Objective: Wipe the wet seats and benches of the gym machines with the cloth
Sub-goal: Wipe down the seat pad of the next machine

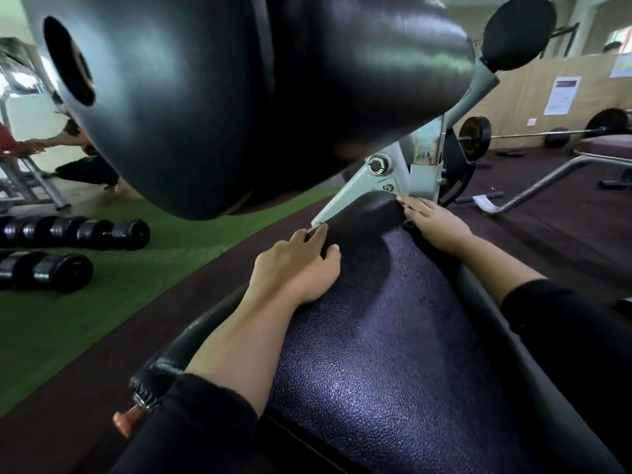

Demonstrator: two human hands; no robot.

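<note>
With my left hand (297, 265) flat on the desk (376, 354) and my right hand (434, 222) over the dark cloth (408, 224) at its far edge, the cloth could slip off sideways.

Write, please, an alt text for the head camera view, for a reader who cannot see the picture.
Both hands rest at the far end of a dark textured bench pad: the left hand on its left edge, the right hand on its right edge over a bit of dark cloth. A big black roller pad hangs above; dumbbells lie on green turf to the left.
</note>
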